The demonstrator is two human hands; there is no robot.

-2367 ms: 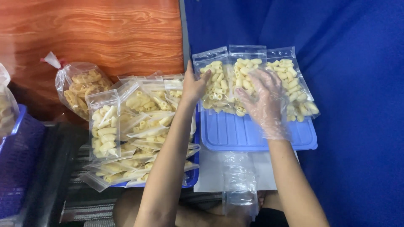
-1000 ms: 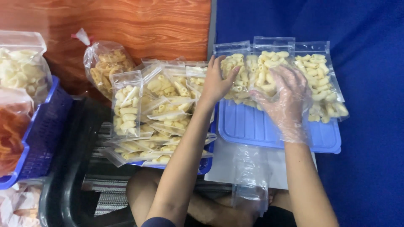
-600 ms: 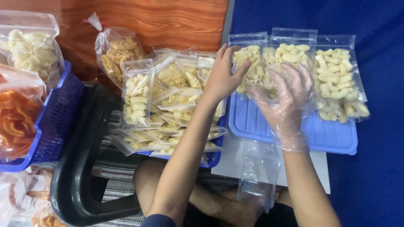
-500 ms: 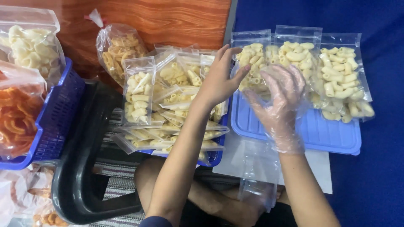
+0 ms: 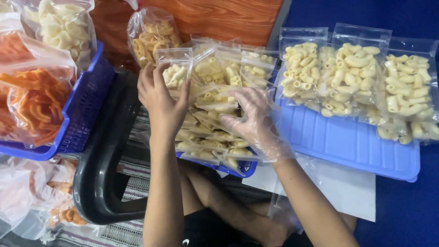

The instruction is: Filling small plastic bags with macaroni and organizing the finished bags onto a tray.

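**Both hands have come off the tray and onto the pile of filled pouches**

The blue plastic tray lies to the right, with three sealed clear pouches of pale macaroni snack resting side by side along its far edge. A moment ago both hands were pressed on those pouches; now nothing touches them, so that row looks settled. At far left a blue basket holds big bags of orange twisted snacks, and a black plastic chair curves between it and the middle. In the middle, a second blue basket carries a heap of small filled pouches, with a tied bag of curled snacks beyond it against the wooden wall.

The left hand, bare, has shifted to the heap's left end and pinches one upright small pouch between thumb and fingers. The right hand, in a loose clear glove, lies spread and flat on top of the heap, gripping nothing. By my reading, the work has turned from arranging the tray to picking the next pouch.
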